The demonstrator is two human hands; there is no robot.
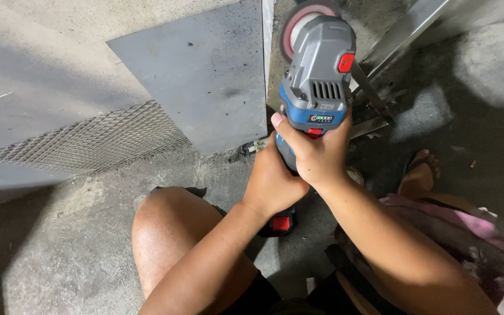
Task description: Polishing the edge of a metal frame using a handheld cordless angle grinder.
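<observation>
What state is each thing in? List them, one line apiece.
Angle grinder: gripped in both hands, disc end pointing away from the person.
Grinding disc: mounted on the grinder; spinning or still cannot be told.
Left hand: closed around the grinder's body.
Right hand: closed over it, above the left.
Flat metal sheet: lying on the concrete floor.
Expanded metal mesh: lying flat beside the sheet.

My fingers (322,149) wrap the grinder (317,76), matt grey and blue plastic with a glossy red button. Just ahead of them its disc (298,23) looks gritty. Left lie a dull, smudged metal sheet (205,76), shiny ridged mesh (94,140) and rough concrete (53,245).
</observation>
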